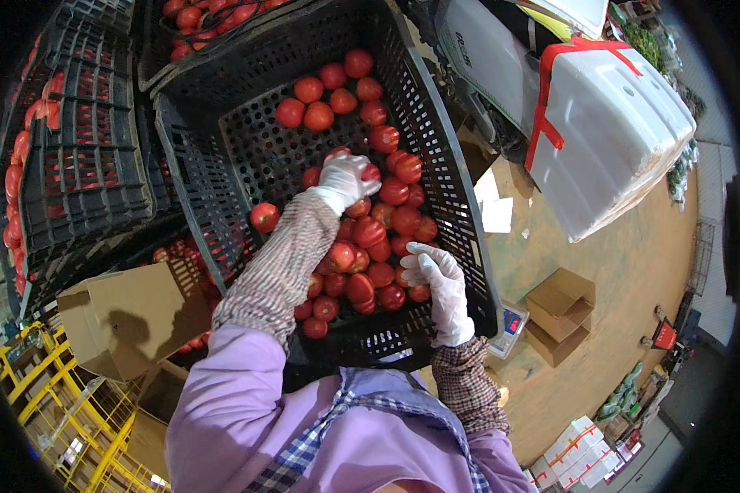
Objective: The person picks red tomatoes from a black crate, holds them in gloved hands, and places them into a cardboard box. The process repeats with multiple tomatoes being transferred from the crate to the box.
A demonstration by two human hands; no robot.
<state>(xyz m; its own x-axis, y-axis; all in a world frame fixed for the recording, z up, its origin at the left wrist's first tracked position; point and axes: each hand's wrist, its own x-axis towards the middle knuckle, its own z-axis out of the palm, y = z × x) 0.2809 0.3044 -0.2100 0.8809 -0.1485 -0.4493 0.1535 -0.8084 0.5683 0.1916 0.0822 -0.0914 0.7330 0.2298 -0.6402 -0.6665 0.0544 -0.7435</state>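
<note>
A black plastic crate (450, 154) with slotted walls lies before me, with many red tomatoes (369, 232) spread over its floor, mostly toward the right and near side. Both hands wear white gloves. My left hand (345, 179) reaches into the middle of the crate, its fingers curled around a tomato (370, 173); another tomato shows just beyond the fingertips. Above the tomatoes by the near right wall is my right hand (435, 277), fingers partly bent and apart, with nothing seen in it. One tomato (264, 217) sits alone near the left wall.
More black crates of tomatoes (86, 142) stand at the left and beyond. An opened cardboard box (135, 314) is at lower left, above yellow metal racks (55, 370). At the right are a white foam box (610, 129) with red tape and small cardboard boxes (558, 302) on the floor.
</note>
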